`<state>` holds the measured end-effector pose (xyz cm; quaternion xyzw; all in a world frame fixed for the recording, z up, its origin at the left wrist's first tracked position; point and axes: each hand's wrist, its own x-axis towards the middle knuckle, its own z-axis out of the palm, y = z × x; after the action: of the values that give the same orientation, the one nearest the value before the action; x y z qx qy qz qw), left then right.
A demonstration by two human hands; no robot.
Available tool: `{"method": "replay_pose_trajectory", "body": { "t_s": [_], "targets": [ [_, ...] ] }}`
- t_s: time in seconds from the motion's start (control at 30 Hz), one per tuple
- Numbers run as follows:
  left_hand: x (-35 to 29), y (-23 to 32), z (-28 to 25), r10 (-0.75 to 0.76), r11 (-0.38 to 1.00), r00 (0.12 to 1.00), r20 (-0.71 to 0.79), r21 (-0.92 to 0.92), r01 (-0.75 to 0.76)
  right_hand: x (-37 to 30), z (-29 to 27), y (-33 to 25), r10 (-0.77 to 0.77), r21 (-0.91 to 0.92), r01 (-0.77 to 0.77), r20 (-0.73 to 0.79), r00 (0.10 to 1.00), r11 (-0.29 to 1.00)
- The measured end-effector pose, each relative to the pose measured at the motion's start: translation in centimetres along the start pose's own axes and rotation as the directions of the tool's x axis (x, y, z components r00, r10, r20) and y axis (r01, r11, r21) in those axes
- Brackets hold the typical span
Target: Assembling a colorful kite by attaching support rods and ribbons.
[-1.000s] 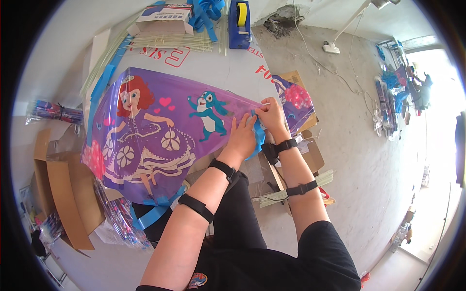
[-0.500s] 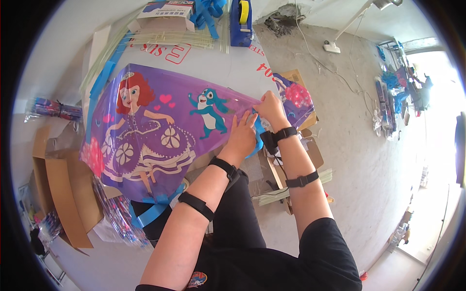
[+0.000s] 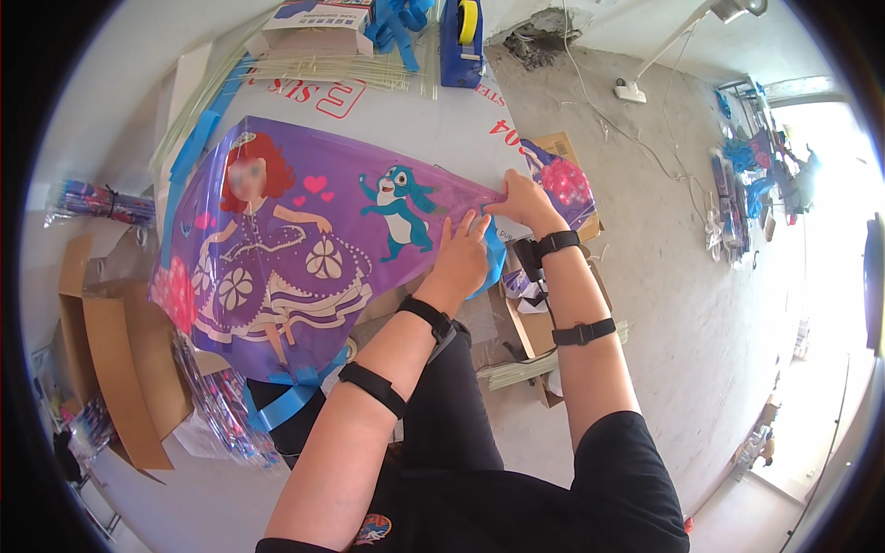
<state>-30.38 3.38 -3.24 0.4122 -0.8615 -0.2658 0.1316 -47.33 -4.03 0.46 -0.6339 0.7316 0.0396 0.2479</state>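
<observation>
A purple plastic kite (image 3: 346, 249) printed with a red-haired princess and a blue rabbit is spread over the white worktop (image 3: 406, 120). Its narrow corner points right, where both hands meet. My left hand (image 3: 460, 263) lies on the kite near that corner, fingers stretched out and slightly apart. Just beyond it, my right hand (image 3: 525, 201) pinches the kite's tip between thumb and fingers. Blue ribbon (image 3: 494, 263) hangs below the corner between my wrists. Another strip of blue ribbon (image 3: 288, 405) trails from the kite's lower edge over my leg.
At the back are a blue tape dispenser (image 3: 461, 51), a white box (image 3: 309, 41) and bundled pale rods (image 3: 332, 74). An open cardboard box (image 3: 129, 369) stands at left. Another purple printed sheet (image 3: 567, 189) and a carton (image 3: 535, 327) sit at right.
My right hand and forearm have shifted slightly to the right, still at the kite's tip. My left hand and the kite have hardly moved.
</observation>
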Motion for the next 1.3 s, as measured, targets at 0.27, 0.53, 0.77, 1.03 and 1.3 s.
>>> {"method": "replay_pose_trajectory", "body": {
  "t_s": [0.27,0.53,0.77,1.03,1.3],
  "targets": [
    [-0.2,0.1,-0.3,0.031,0.999,0.999,-0.010,0.019,-0.031,0.3,0.1,0.2,0.105,0.188,-0.114,0.057,0.993,0.976],
    [-3.1,-0.8,-3.7,-0.002,0.922,0.991,-0.131,-0.384,-0.049,-0.3,2.6,1.1,0.073,0.138,-0.052,-0.153,0.985,0.989],
    [-18.8,-9.7,-11.0,-0.373,0.908,0.817,-0.440,-0.353,0.224,-5.2,3.1,-2.0,0.026,0.090,0.001,-0.296,0.955,0.996],
    [-29.5,-14.6,-13.3,-0.583,0.812,0.714,-0.387,-0.255,0.525,-14.5,9.8,-17.8,-0.226,-0.220,0.213,-0.036,0.974,0.952],
    [-32.0,-15.0,-14.8,-0.578,0.815,0.646,-0.499,-0.319,0.483,-14.7,8.7,-17.8,-0.141,-0.128,0.141,0.009,0.990,0.982]
  ]
}}
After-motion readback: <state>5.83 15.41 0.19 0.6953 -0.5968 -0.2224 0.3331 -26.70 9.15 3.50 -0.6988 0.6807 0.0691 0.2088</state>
